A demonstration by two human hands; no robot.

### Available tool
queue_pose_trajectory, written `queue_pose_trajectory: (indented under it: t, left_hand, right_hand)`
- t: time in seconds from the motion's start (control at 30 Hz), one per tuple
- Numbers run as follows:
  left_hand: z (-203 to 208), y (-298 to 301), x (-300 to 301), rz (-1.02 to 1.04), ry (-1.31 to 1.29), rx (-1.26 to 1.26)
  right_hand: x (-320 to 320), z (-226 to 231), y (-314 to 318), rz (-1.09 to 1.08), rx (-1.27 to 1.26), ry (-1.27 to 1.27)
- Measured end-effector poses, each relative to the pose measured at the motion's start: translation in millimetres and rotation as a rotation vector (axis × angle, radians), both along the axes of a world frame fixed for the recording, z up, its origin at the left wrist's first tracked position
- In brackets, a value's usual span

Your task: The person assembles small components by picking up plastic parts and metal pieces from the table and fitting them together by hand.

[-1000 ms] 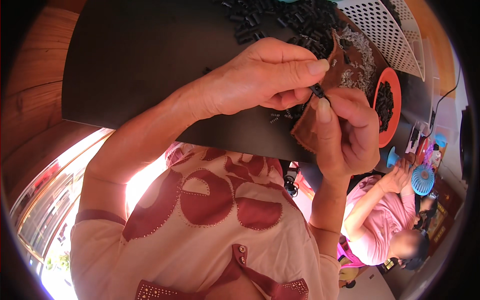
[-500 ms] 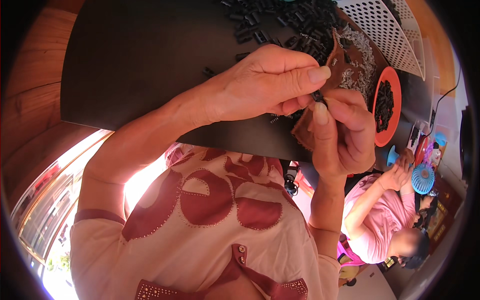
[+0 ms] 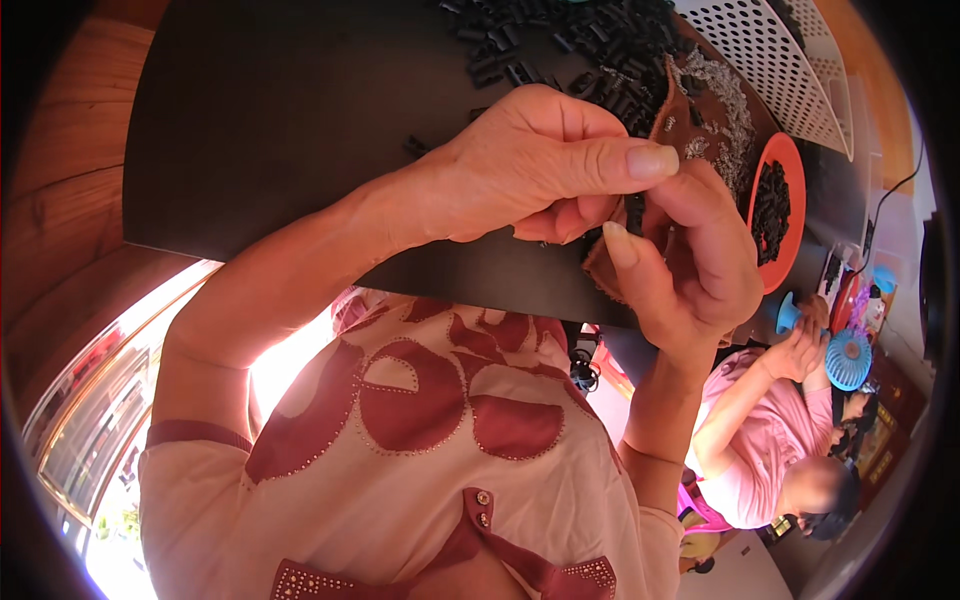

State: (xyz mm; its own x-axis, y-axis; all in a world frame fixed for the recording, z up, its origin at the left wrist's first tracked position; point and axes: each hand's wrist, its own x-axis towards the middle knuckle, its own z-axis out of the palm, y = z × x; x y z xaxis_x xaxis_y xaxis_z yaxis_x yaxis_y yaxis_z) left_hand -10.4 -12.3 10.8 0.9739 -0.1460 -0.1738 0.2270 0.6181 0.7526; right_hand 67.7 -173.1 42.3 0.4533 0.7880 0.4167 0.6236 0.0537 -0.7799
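Fingers of the left hand are closed on a small black piece above the counter; any grip by the right hand cannot be told; black parts are held in an orange bowl

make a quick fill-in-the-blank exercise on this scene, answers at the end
The bare left hand and bare right hand meet around a small, slim ____ part.
Many small silvery metal springs lie on a ____, flat cloth.
The perforated ____ plastic basket shows above the round orange-red bowl.

Missing words: black; brown; white.
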Motion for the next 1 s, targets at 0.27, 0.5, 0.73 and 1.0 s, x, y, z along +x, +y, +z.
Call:
queue_pose_trajectory:
  t: [0.27,0.5,0.73,1.0]
  left_hand:
    - [3.7,-3.1,-2.3,-0.07,0.071,0.051]
    - [4.0,-3.1,-3.3,-0.069,0.028,0.067]
    - [7.5,-3.0,-3.0,-0.09,0.06,0.089]
    - [8.3,-6.3,-1.2,-0.104,0.039,0.244]
  right_hand:
    - [-4.8,-16.1,1.4,0.017,0.164,0.283]
    - [-5.1,-17.4,3.7,-0.016,0.176,0.183]
    - [-8.3,-21.3,4.1,-0.063,0.201,0.192]
    - [-6.3,-17.4,-12.1,-0.082,0.165,0.149]
